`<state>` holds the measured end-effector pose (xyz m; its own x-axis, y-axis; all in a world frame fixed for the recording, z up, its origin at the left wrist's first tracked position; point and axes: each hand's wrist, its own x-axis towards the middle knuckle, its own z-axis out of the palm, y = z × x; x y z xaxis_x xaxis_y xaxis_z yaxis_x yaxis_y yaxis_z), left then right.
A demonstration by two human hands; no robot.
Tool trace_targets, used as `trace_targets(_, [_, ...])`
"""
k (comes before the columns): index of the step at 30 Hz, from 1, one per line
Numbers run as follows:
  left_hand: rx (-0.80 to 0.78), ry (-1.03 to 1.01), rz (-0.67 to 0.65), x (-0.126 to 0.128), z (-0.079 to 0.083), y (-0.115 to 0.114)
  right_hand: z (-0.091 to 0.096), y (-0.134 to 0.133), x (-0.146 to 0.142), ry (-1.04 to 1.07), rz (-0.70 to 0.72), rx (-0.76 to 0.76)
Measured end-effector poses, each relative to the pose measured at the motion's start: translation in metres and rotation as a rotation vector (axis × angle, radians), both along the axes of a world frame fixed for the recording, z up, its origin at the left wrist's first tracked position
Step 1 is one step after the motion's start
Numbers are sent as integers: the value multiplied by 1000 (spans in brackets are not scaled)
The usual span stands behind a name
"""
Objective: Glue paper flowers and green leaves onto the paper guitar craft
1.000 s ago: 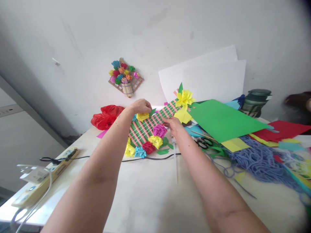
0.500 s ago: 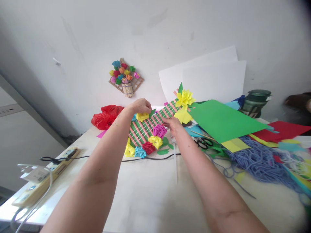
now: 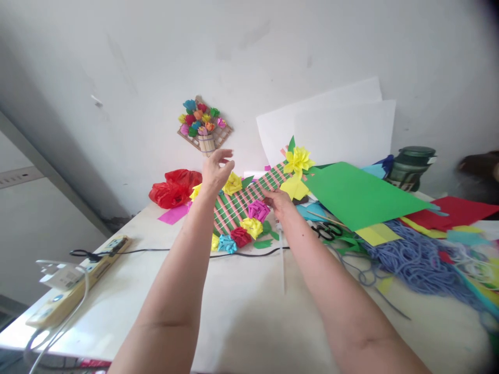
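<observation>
A woven mat [image 3: 237,200] of green and pink paper strips lies tilted on the table, dotted with paper flowers. My left hand [image 3: 216,169] hovers above its upper left corner, fingers spread, holding nothing. Just right of that hand a small yellow flower [image 3: 233,184] with a green leaf sits on the mat. My right hand [image 3: 277,199] rests on the mat's right edge beside a purple flower [image 3: 257,209], its fingers pressing the strips. Red, yellow and blue flowers [image 3: 240,236] line the lower edge. A large yellow flower [image 3: 298,159] sits at the top corner.
A green paper sheet [image 3: 358,195] juts over the mat's right side, with scissors [image 3: 326,229], blue yarn [image 3: 421,259] and coloured paper scraps beyond. A power strip [image 3: 78,283] and black cable lie at left. A red bag [image 3: 173,188], white sheets and a dark jar [image 3: 413,165] stand at the back.
My left hand has let go of the small yellow flower on the mat, lifted and opened. My right hand has stayed on the mat's edge.
</observation>
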<state>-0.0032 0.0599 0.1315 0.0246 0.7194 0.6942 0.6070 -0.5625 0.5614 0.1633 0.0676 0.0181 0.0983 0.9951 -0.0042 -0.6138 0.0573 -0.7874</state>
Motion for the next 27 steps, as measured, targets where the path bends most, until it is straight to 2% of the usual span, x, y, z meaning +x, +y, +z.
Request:
trace_targets(3, [9,-213,10,1,-13,-4,0,-1,-1,4,-60,-40])
trace_targets(8, [18,-418,50,1,-26,-14,-4,1,1,-7,-132,-98])
trace_targets(13, [19,-705,224,-1,-43,-22,-5,4,2,61,-210,-84])
trace_targets(16, [-40,-830,295,1,-56,-23,-5,6,3,124,-266,-65])
trace_targets(20, [-70,-854,345,3,-69,-21,-6,10,7,126,-352,-17])
trace_targets(23, [-88,-806,557,1,-76,-19,-3,12,10,169,-416,-11])
trace_targets(25, [-162,-794,723,0,-83,-17,-1,12,12,216,-438,-15])
trace_targets(27, [-312,-786,759,0,-90,-16,3,11,13,234,-455,-26])
